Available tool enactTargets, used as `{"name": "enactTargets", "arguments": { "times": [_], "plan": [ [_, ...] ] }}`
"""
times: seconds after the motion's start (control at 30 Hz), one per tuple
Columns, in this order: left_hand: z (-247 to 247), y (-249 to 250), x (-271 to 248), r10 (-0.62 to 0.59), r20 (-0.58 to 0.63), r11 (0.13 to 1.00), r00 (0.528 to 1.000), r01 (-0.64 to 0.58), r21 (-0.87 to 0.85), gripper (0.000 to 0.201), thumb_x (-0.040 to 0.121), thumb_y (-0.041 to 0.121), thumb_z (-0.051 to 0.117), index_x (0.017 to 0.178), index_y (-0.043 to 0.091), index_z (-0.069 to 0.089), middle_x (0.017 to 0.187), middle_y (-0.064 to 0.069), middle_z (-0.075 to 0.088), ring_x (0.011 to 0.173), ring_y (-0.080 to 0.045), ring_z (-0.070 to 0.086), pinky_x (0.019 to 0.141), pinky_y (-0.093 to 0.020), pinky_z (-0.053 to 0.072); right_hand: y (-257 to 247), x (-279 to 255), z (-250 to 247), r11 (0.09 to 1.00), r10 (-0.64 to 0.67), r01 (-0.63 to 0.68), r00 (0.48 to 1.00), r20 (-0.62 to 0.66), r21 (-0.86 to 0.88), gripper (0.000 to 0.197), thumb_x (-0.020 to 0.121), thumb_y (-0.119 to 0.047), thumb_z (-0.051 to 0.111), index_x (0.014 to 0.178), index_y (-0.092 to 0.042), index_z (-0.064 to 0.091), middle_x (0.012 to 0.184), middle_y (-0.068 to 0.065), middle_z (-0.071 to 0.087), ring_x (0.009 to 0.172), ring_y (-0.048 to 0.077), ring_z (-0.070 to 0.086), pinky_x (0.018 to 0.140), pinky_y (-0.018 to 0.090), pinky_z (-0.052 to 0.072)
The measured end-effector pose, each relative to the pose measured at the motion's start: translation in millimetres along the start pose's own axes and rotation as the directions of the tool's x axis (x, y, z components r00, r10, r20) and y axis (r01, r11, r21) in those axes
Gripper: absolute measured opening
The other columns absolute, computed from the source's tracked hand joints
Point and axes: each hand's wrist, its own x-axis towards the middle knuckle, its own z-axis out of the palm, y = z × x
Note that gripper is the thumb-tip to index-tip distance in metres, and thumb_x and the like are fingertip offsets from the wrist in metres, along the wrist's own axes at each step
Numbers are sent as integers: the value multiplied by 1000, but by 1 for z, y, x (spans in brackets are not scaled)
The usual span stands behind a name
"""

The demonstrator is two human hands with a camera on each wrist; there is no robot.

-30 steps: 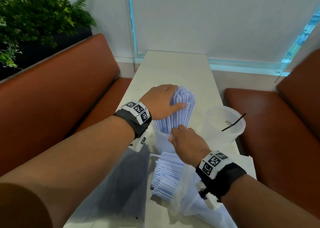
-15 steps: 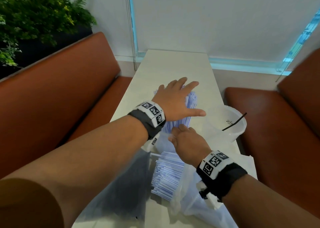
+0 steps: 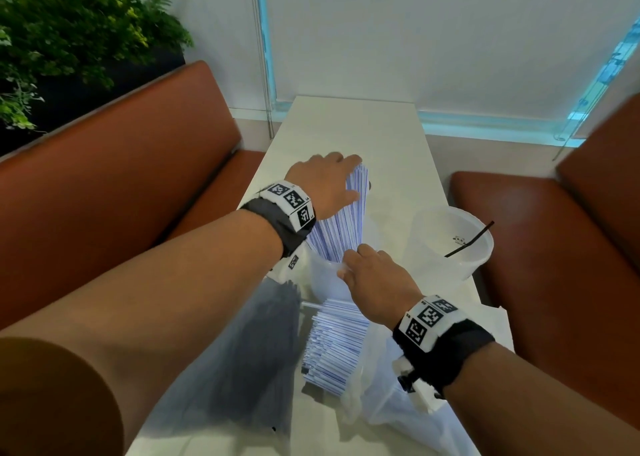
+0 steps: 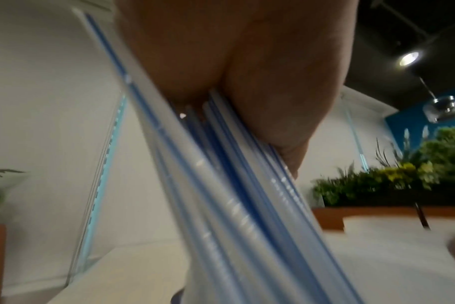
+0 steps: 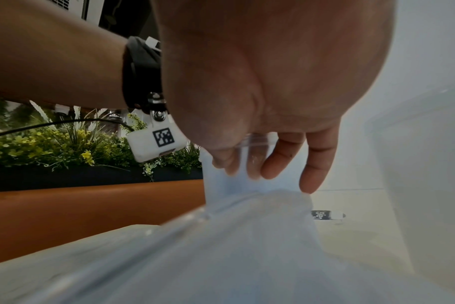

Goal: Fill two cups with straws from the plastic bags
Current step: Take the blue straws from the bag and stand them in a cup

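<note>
A thick bundle of blue-and-white straws (image 3: 341, 227) stands in a clear cup (image 3: 323, 279) at mid-table. My left hand (image 3: 353, 178) grips the top of the bundle from the left, thumb across the near side; in the left wrist view the palm (image 4: 247, 82) presses against the straws (image 4: 234, 195). My right hand (image 3: 349, 265) pinches the near rim of that cup, seen close in the right wrist view (image 5: 247, 164). A second clear cup (image 3: 429, 227) to the right holds one black straw (image 3: 471, 240). Near me lie a bag of blue-and-white straws (image 3: 332, 344) and a bag of black straws (image 3: 249, 351).
The narrow white table (image 3: 356, 130) runs to the window wall, between orange benches on the left (image 3: 121, 178) and right (image 3: 554, 247). Loose clear bag plastic (image 3: 398, 396) spreads under my right wrist. Plants stand behind the left bench.
My left hand let go of the straw bundle, spread flat above it half a second ago, and now wraps around its top again. My right hand has stayed at the cup's rim.
</note>
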Motion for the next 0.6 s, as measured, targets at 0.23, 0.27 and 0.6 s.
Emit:
{"name": "enactTargets", "arguments": {
  "times": [0.23,0.27,0.6],
  "plan": [
    [5,6,-6,23,28,999,999,-24,30,83,92,66,49,156,26,17,157,0,32,136,-30,41,100,-47,44,-2,0,0,1000,4,-5,1000,-1,-16,25,108,-40,32,115,-20,45,101,-6,34,88,18,38,72,32,37],
    [4,6,-8,9,49,1000,999,-10,29,85,91,65,51,157,26,15,156,0,32,136,-30,41,99,-46,44,-2,0,-1,1000,10,-10,1000,9,-9,25,108,-40,32,115,-20,45,101,-6,34,88,19,39,72,33,37],
    [-58,14,-38,-12,-81,959,997,-12,-285,79,81,71,62,148,40,35,151,3,34,134,-21,42,109,-46,40,1,-34,-10,982,106,-19,881,-461,189,9,91,-42,44,96,-36,40,90,-11,54,62,13,52,51,29,35]
  ]
}}
